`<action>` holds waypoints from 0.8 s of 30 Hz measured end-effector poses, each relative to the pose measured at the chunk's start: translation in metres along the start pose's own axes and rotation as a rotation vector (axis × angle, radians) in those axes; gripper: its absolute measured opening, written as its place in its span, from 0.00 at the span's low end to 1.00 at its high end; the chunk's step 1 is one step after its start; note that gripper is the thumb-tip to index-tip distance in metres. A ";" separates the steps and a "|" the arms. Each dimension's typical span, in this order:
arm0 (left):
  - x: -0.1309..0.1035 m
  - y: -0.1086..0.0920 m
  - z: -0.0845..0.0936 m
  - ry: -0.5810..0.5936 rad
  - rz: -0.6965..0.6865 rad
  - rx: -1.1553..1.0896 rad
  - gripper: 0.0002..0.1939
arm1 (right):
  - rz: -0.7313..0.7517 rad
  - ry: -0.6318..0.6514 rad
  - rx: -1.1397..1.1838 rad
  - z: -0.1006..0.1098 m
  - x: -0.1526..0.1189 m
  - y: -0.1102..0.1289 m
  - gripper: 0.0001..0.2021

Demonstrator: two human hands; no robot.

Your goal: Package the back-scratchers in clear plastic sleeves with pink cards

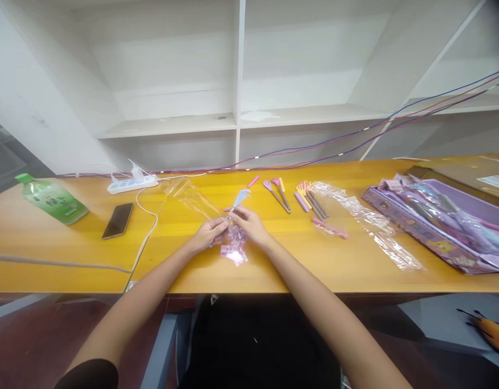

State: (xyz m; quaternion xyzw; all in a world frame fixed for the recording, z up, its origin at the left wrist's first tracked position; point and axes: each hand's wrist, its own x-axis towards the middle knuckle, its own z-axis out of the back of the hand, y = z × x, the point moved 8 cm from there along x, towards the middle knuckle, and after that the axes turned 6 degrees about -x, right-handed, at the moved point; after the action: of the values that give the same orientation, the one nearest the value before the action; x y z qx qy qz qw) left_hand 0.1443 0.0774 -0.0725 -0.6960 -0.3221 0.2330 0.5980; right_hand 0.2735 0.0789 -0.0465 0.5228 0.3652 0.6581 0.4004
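Both hands are together over the near middle of the table, closed on a small back scratcher point(241, 198) with a light-blue claw-shaped head that sticks up past the fingers. My right hand point(248, 222) pinches it just below the head. My left hand point(209, 234) grips lower down, where a bit of blue shows under the fingers; the rest of the handle is hidden. Shiny pink, crinkled plastic packaging point(234, 253) lies under and between the hands. Clear plastic wrap point(193, 198) lies just beyond my left hand.
Purple and pink back scratchers point(278, 195) and several yellow-headed ones point(312, 200) lie to the right. Beyond are clear wrappers point(363, 213) and a purple display box point(419, 232) of packed ones. Left are a phone point(117, 220), green bottle point(53, 199), power strip point(132, 184) and white cable point(146, 237).
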 end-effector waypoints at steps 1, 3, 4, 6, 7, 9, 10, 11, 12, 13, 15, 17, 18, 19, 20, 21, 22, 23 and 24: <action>-0.001 0.001 -0.002 0.020 0.010 0.019 0.23 | -0.022 0.017 0.027 -0.003 0.000 -0.002 0.21; -0.001 0.001 -0.002 0.024 0.005 0.055 0.24 | -0.074 0.000 0.092 -0.001 0.002 -0.005 0.22; 0.000 -0.001 0.001 0.000 -0.013 0.061 0.24 | -0.091 -0.053 0.140 0.005 0.004 -0.007 0.22; 0.002 -0.008 0.012 -0.095 -0.065 0.039 0.24 | -0.080 -0.223 0.290 0.029 0.007 -0.007 0.22; 0.003 -0.013 0.020 -0.162 -0.093 0.015 0.25 | -0.055 -0.316 0.379 0.044 0.007 -0.005 0.22; 0.003 -0.020 0.040 -0.318 -0.148 -0.032 0.26 | 0.004 -0.448 0.517 0.071 0.005 0.000 0.24; 0.002 -0.024 0.050 -0.394 -0.169 -0.042 0.26 | 0.015 -0.470 0.544 0.080 0.005 0.002 0.24; 0.000 -0.027 0.060 -0.465 -0.189 -0.045 0.26 | 0.006 -0.463 0.538 0.086 0.004 0.004 0.24; -0.002 -0.029 0.068 -0.526 -0.205 -0.046 0.26 | -0.017 -0.429 0.500 0.088 0.003 0.006 0.23; -0.004 -0.031 0.076 -0.578 -0.220 -0.048 0.27 | -0.048 -0.370 0.440 0.086 0.002 0.008 0.23; -0.008 -0.034 0.087 -0.653 -0.247 -0.059 0.26 | -0.104 -0.206 0.285 0.072 -0.001 0.009 0.24; -0.011 -0.036 0.093 -0.693 -0.273 -0.095 0.26 | -0.110 -0.055 0.099 0.054 -0.004 0.009 0.28; -0.011 -0.036 0.094 -0.700 -0.285 -0.121 0.26 | -0.087 0.000 -0.004 0.046 -0.006 0.010 0.29; -0.011 -0.036 0.094 -0.694 -0.294 -0.151 0.25 | -0.048 0.038 -0.111 0.040 -0.007 0.011 0.30; -0.010 -0.036 0.093 -0.678 -0.299 -0.182 0.25 | 0.003 0.062 -0.217 0.035 -0.008 0.012 0.30; -0.009 -0.036 0.091 -0.653 -0.301 -0.210 0.24 | 0.059 0.078 -0.315 0.031 -0.008 0.014 0.28; -0.008 -0.036 0.089 -0.627 -0.301 -0.236 0.24 | 0.108 0.092 -0.396 0.027 -0.008 0.016 0.26; -0.006 -0.035 0.087 -0.601 -0.299 -0.258 0.23 | 0.139 0.099 -0.454 0.025 -0.009 0.016 0.24; -0.005 -0.035 0.084 -0.580 -0.297 -0.276 0.23 | 0.145 0.103 -0.486 0.024 -0.009 0.015 0.21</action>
State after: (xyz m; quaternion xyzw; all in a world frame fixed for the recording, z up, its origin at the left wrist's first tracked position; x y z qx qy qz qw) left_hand 0.0750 0.1336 -0.0529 -0.6205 -0.6047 0.2858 0.4094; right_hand 0.2959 0.0661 -0.0319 0.4019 0.1778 0.7792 0.4469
